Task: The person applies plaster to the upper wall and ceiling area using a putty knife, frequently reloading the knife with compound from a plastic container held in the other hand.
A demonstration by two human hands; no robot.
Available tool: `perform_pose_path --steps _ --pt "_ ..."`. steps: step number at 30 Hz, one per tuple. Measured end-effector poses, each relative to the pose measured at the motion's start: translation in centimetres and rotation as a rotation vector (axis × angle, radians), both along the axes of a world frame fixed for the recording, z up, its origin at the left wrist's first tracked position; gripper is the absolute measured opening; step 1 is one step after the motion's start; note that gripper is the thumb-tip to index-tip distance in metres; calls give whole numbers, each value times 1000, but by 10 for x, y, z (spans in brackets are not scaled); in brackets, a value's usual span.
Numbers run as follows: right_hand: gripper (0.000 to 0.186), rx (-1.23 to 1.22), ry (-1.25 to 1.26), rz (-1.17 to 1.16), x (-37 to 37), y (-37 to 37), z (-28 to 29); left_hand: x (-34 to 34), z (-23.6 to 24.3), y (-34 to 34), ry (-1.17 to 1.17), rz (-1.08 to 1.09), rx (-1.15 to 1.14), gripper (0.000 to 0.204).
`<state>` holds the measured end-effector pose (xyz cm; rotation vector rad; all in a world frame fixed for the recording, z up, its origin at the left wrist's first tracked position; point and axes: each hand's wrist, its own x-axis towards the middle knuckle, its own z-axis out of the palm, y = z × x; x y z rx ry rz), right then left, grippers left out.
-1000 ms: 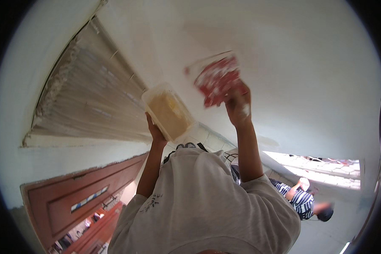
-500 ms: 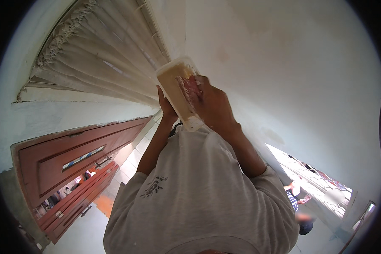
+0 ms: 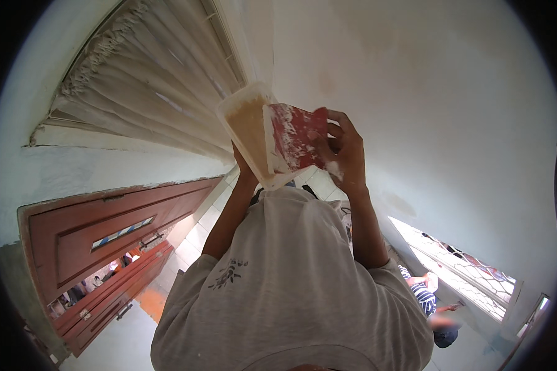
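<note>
A red flat putty spreader (image 3: 293,133), smeared with white paste, is pinched in my right hand (image 3: 349,151). Its left edge carries a thicker band of paste and lies over the right side of a translucent rectangular plastic tub (image 3: 246,131). My left hand (image 3: 242,164) grips the tub from its left side and below, keeping it tilted in front of my chest; most of those fingers are hidden behind it. Beige residue coats the inside of the tub. White paste also marks my right hand near the thumb.
A pale wall (image 3: 414,93) rises ahead and right. At the left are a curtained window (image 3: 148,80) and a reddish wooden door (image 3: 74,241). Another person in striped clothing (image 3: 422,297) is at the lower right, near a grilled opening (image 3: 464,263).
My right hand has moved right and turned, bringing the spreader from inside the tub to its right side with its broad face showing. The tub has shifted slightly left.
</note>
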<state>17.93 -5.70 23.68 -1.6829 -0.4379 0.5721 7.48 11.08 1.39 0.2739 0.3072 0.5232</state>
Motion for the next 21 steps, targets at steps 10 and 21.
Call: perform_pose_path --steps 10,21 --pt "29 1053 1183 200 20 11 -36 -14 -5 5 -5 -38 49 58" --pt "26 1339 856 -3 154 167 27 -54 -5 10 36 91 165 59"
